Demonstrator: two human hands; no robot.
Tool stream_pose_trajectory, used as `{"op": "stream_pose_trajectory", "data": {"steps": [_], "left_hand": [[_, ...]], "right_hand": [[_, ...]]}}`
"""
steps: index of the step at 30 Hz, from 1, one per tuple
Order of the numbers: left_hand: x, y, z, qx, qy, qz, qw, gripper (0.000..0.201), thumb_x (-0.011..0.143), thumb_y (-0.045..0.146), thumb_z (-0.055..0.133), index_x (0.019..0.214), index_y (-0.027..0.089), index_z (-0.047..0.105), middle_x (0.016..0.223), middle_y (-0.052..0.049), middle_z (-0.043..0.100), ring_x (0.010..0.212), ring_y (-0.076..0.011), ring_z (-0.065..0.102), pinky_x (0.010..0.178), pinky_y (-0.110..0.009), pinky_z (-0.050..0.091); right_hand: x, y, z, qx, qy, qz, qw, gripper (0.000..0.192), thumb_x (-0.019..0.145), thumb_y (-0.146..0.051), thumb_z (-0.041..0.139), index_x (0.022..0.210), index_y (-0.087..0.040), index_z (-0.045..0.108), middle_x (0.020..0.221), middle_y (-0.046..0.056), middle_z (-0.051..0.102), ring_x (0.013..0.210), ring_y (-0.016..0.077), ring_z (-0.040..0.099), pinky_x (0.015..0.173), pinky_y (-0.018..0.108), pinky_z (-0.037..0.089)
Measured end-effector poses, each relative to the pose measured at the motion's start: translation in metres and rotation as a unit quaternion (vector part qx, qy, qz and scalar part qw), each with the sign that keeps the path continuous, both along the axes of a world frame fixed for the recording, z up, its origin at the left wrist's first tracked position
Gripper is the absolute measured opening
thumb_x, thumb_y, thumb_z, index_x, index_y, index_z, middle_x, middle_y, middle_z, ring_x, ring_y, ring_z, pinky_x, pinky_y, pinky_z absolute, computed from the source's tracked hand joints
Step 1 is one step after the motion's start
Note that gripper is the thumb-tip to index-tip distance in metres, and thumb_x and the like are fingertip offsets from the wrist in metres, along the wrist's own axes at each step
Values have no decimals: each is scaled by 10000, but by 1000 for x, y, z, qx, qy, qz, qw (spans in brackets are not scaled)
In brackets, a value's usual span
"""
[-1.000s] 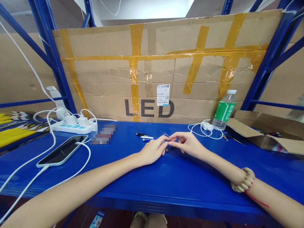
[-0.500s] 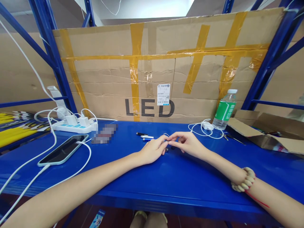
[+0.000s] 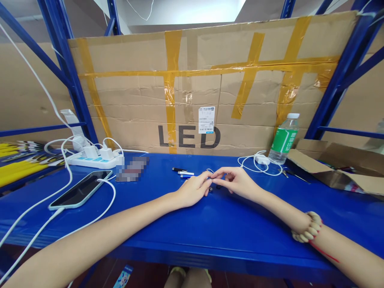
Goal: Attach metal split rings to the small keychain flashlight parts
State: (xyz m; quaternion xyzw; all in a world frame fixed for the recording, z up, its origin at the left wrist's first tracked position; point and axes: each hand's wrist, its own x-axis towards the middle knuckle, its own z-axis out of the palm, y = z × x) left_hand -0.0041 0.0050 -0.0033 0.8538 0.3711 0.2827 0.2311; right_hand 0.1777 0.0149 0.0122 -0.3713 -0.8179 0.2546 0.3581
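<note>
Over the middle of the blue table [image 3: 180,224], my left hand [image 3: 193,190] and my right hand [image 3: 237,182] meet at the fingertips. Both are closed in a pinch. Whatever lies between the fingers is too small or too hidden to name. Just beyond my left hand, a black pen-like tube [image 3: 179,169], a silver one [image 3: 185,173] and a blue one [image 3: 186,177] lie side by side, the blue one partly covered by the hand. A small dark piece [image 3: 210,189] shows under the fingertips. Behind them a thin white loop [image 3: 210,170] peeks out.
To the left are a phone [image 3: 80,190] with white cables and a power strip [image 3: 93,160] with plugs. At the back right stand a water bottle [image 3: 284,139], a coiled white cable [image 3: 260,161] and an open carton [image 3: 339,164]. A large cardboard sheet [image 3: 135,104] closes off the back.
</note>
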Motion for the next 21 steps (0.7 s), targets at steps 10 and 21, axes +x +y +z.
{"op": "stream_pose_trajectory", "data": {"steps": [10, 21], "left_hand": [[0, -1, 2, -7, 0, 1, 1000, 253, 907, 319, 260, 1014, 210, 462, 623, 46, 534, 658, -112, 535, 663, -221, 391], [1, -2, 2, -9, -4, -4, 1000, 256, 908, 315, 265, 1036, 211, 461, 617, 44, 525, 680, -115, 539, 687, -224, 392]], "right_hand": [[0, -1, 0, 5, -3, 0, 1000, 315, 724, -433, 593, 838, -145, 647, 667, 23, 636, 344, 36, 426, 357, 181, 336], [0, 0, 0, 0, -1, 4, 1000, 305, 730, -419, 596, 846, -141, 643, 683, 25, 632, 352, 35, 429, 361, 181, 335]]}}
